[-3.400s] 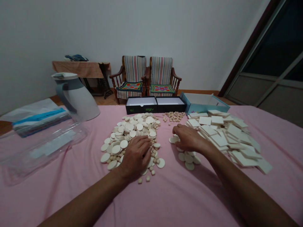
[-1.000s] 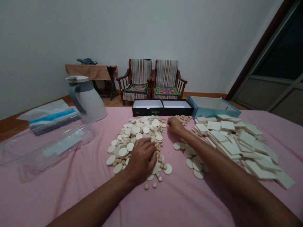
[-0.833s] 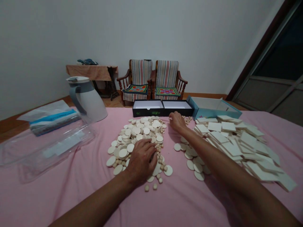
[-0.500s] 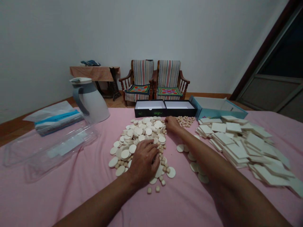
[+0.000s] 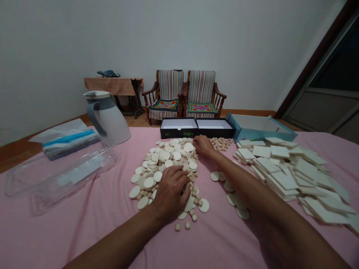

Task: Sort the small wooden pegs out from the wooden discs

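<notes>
L hand (image 5: 171, 193) is being held open, spread on cream discs (image 5: 177, 156) at their 6 o'clock; R hand (image 5: 203, 146) is being held curled at their 1 o'clock, by small pellets (image 5: 221, 143), grasp unclear.

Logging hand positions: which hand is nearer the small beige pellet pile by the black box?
Right. The right hand is just left of the pellet pile, at the far edge of the disc heap; the left hand lies farther back, on the heap's near side.
</notes>
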A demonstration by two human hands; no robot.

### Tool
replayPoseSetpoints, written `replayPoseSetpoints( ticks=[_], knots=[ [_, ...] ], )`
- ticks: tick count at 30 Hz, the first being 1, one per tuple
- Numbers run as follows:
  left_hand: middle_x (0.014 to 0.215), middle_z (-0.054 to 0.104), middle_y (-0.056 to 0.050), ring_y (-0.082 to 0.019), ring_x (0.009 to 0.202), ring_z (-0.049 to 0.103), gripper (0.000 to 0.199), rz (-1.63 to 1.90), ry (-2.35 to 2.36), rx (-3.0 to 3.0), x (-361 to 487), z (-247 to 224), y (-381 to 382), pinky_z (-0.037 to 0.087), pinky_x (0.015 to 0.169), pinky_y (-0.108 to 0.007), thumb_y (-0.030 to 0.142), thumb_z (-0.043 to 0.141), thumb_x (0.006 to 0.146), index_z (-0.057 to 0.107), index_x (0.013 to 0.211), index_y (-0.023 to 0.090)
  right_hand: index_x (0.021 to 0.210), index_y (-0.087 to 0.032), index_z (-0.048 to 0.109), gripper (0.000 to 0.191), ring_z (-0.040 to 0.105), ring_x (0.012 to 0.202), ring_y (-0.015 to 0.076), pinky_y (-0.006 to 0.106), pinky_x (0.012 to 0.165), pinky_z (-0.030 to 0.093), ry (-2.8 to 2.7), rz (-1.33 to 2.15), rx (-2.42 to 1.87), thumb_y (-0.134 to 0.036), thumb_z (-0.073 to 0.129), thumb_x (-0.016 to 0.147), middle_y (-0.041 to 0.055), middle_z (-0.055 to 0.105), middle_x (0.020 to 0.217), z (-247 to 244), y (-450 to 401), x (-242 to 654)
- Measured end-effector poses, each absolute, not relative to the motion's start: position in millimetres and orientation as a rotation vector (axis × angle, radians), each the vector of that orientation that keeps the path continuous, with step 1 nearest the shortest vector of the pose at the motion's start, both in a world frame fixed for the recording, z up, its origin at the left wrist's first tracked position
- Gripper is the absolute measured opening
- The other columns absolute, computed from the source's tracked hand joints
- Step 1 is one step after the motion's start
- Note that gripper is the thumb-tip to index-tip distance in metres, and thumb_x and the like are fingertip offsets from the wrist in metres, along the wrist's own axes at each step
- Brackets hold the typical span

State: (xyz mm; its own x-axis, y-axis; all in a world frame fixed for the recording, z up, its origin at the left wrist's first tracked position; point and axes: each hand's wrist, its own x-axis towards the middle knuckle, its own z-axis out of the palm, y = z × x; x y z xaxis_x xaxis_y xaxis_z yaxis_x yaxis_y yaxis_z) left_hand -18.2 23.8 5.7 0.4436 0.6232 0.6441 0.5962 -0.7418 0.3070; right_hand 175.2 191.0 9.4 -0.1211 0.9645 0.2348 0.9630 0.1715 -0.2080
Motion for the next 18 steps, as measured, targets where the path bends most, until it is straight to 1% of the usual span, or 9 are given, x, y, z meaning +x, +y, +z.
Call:
replayPoseSetpoints(
  ticks=[5,10,12,15,17,18],
  knots=[
    [0.101,0.07,-0.006,-0.027,0.11,0.056,0.015,1.182,1.12,2.633,-17.9,7.6,22.8,0.045,0.098,-0.047,0.008,0.057,0.079,0.066,0.087,0.017,0.1,-0.018,0.065,0.021,0.059,0.091,0.0172,0.025,0.075,0.039,-2.116,0.077,-1.812,-0.016,0.048,0.088,0.0076,0.067,0.099,-0.7,199.2,167.0],
    [0.101,0.07,-0.006,-0.027,0.11,0.055,0.015,1.184,1.12,2.636,-17.9,7.4,23.6,0.045,0.098,-0.047,0.009,0.058,0.079,0.066,0.088,0.017,0.094,-0.018,0.065,0.019,0.059,0.088,0.0179,0.025,0.074,0.04,-2.066,0.071,-1.835,-0.012,0.053,0.081,0.0066,0.067,0.093,0.5,199.4,168.6],
    [0.101,0.071,-0.006,-0.026,0.11,0.056,0.014,1.191,1.119,2.637,-18.0,6.6,23.9,0.045,0.098,-0.047,0.009,0.058,0.079,0.066,0.088,0.017,0.096,-0.017,0.065,0.02,0.058,0.091,0.0204,0.027,0.076,0.04,-2.01,0.035,-1.875,-0.012,0.052,0.081,0.009,0.066,0.095,3.5,196.8,174.2],
    [0.1,0.071,-0.006,-0.027,0.11,0.056,0.015,1.206,1.118,2.638,-18.0,5.5,24.3,0.045,0.098,-0.047,0.009,0.058,0.079,0.066,0.088,0.017,0.107,-0.015,0.063,0.029,0.054,0.102,0.0247,0.032,0.082,0.04,-1.889,-0.046,-1.949,-0.01,0.046,0.084,0.0149,0.062,0.109,9.4,193.3,186.4],
    [0.1,0.071,-0.006,-0.027,0.11,0.056,0.015,1.202,1.116,2.639,-17.8,5.2,24.5,0.045,0.098,-0.047,0.009,0.058,0.079,0.066,0.088,0.018,0.11,-0.015,0.063,0.033,0.053,0.107,0.0254,0.032,0.086,0.039,-1.863,-0.067,-1.963,-0.01,0.043,0.085,0.0157,0.06,0.114,12.0,192.0,192.5],
    [0.1,0.071,-0.006,-0.027,0.11,0.056,0.015,1.197,1.116,2.639,-17.8,5.3,24.6,0.045,0.098,-0.048,0.009,0.058,0.078,0.066,0.088,0.018,0.11,-0.017,0.064,0.032,0.053,0.107,0.0246,0.031,0.086,0.039,-1.884,-0.053,-1.952,-0.01,0.043,0.086,0.0144,0.061,0.114,12.3,191.6,193.9]
  ],
)
